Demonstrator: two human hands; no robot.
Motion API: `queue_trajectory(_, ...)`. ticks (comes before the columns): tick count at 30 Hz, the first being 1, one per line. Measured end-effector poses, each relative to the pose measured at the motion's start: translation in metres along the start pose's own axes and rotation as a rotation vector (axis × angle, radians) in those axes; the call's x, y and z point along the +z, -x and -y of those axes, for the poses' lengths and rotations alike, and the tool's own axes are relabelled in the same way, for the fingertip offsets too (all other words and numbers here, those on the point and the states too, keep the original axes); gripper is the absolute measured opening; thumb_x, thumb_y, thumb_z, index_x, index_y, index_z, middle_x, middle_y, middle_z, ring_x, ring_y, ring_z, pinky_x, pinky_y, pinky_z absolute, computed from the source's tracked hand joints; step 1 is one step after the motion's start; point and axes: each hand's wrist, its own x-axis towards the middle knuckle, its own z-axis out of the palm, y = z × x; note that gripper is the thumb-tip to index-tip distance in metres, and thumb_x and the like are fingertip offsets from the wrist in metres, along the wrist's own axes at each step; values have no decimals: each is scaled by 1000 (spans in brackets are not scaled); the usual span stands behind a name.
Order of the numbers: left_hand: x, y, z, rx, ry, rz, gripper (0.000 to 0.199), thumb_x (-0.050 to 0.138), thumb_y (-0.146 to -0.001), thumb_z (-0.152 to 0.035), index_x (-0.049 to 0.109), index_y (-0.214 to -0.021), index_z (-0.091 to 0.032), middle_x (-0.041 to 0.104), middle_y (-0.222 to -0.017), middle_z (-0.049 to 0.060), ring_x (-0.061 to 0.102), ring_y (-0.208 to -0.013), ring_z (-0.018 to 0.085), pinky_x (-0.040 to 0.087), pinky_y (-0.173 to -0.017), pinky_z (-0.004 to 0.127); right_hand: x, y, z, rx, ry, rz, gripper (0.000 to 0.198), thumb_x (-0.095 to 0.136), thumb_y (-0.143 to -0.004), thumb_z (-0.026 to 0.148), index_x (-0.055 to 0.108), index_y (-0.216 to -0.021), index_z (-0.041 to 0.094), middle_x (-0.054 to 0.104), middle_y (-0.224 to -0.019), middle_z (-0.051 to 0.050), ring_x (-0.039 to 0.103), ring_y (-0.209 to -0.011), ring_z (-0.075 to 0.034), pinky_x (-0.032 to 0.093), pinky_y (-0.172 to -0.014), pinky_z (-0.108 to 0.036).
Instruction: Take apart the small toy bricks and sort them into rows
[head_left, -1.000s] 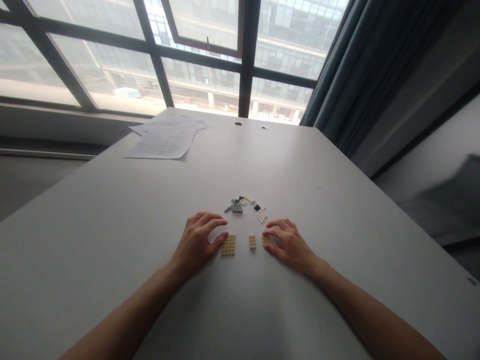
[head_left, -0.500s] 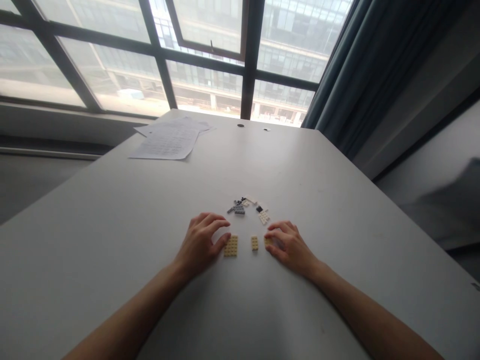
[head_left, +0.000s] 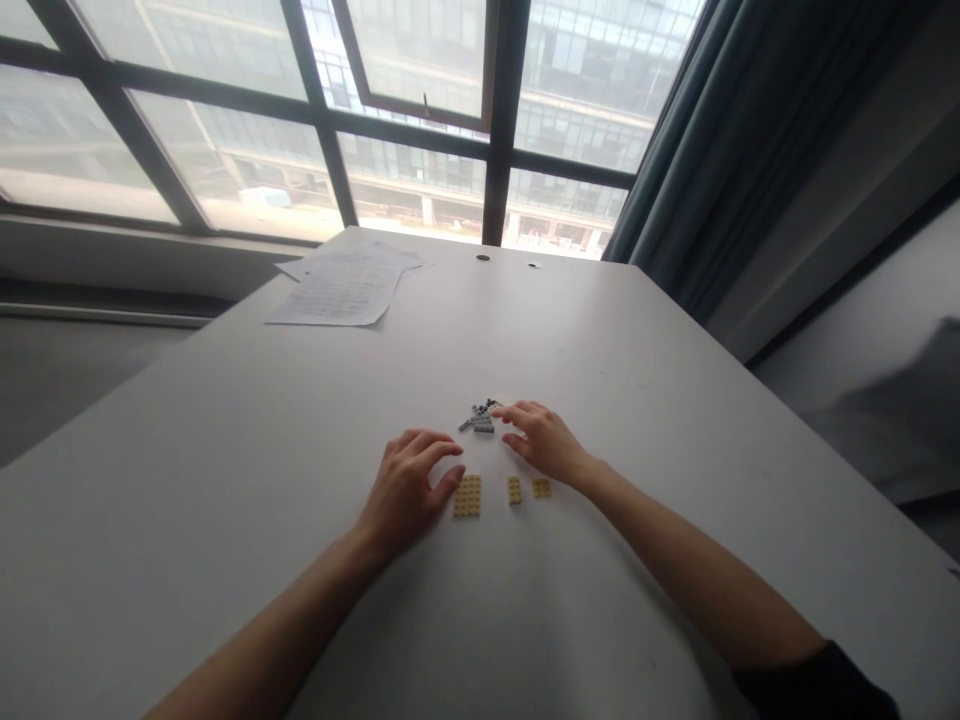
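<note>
My left hand [head_left: 418,482] rests on the table with thumb and fingers apart, its thumb tip at the upper left corner of a large yellow studded plate [head_left: 468,497]. To the right of that lie a narrow yellow brick [head_left: 514,490] and a small yellow plate [head_left: 541,488]. My right hand [head_left: 541,437] reaches over the pile of loose pieces with its fingers apart, and nothing shows in its grasp. Close to its fingertips are grey bricks [head_left: 482,424] and small dark pieces [head_left: 489,404]. The white pieces are mostly hidden behind this hand.
Printed paper sheets [head_left: 337,295] lie at the far left of the white table [head_left: 600,340]. Two round holes sit near its back edge. Beyond are a large window [head_left: 420,175] and, on the right, a dark blue curtain [head_left: 690,170].
My right hand has left the small yellow plate and moved forward and left over the loose pieces. My left hand stays by the large yellow plate. The view has shifted slightly.
</note>
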Motion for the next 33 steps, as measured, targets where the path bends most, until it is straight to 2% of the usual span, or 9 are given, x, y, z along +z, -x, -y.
queue_trajectory(4,0,1,-1,-4,-6,1,14,56,-86,-29,66,-95,-22,67,-101,5,56,-100,24,40,-90,42,16,-19,6,-69,130,74,32,57,-83,9,63,-112,23,65,-106,-6,58,-100,-20,43,-88,-32)
queue_trajectory(7,1,1,0,2,-20,-4,15,58,-86,-27,64,-98,-22,66,-102,6,55,-99,24,40,-89,42,20,-21,13,-59,74,60,24,55,-82,8,66,-99,21,65,-98,-6,58,-96,-19,44,-84,-30)
queue_trajectory(9,1,1,0,18,-40,-30,21,58,-86,-26,62,-107,-21,66,-104,6,55,-99,24,40,-89,41,17,-18,19,-17,-69,23,19,56,-81,8,66,-94,19,65,-92,-4,58,-87,-16,44,-80,-28)
queue_trajectory(12,2,1,1,71,-59,-97,29,57,-88,-23,58,-117,-21,66,-105,7,56,-97,22,41,-88,39,11,-9,27,84,-424,17,9,60,-82,18,64,-90,18,61,-76,0,54,-68,-12,42,-67,-25)
queue_trajectory(16,2,1,-2,150,-33,-167,19,58,-88,-24,62,-107,-24,68,-97,4,59,-91,19,43,-85,36,4,5,34,217,-969,169,18,69,-76,31,63,-87,17,59,-72,2,53,-64,-10,41,-61,-24)
queue_trajectory(18,2,2,-4,184,-5,-187,18,59,-88,-24,62,-106,-24,69,-94,3,60,-90,18,43,-84,35,3,11,36,297,-1143,233,22,72,-72,32,64,-86,16,61,-73,1,53,-63,-10,40,-59,-23)
queue_trajectory(24,-1,4,-11,282,70,-191,15,59,-88,-22,63,-102,-25,70,-88,2,61,-87,16,45,-82,32,-3,20,41,507,-1446,340,25,77,-63,23,65,-84,15,59,-62,3,51,-55,-7,38,-54,-20)
queue_trajectory(28,-3,3,-15,307,102,-222,10,61,-86,-21,62,-95,-23,69,-84,1,60,-85,16,45,-81,32,-7,25,43,527,-1550,359,27,75,-69,27,68,-91,13,63,-67,0,52,-56,-7,41,-57,-21)
queue_trajectory(33,-3,4,-16,306,103,-262,13,64,-84,-20,62,-96,-24,68,-81,0,59,-82,16,46,-79,32,-7,32,42,490,-1651,410,34,76,-72,29,69,-101,12,65,-75,-3,55,-62,-8,43,-61,-21)
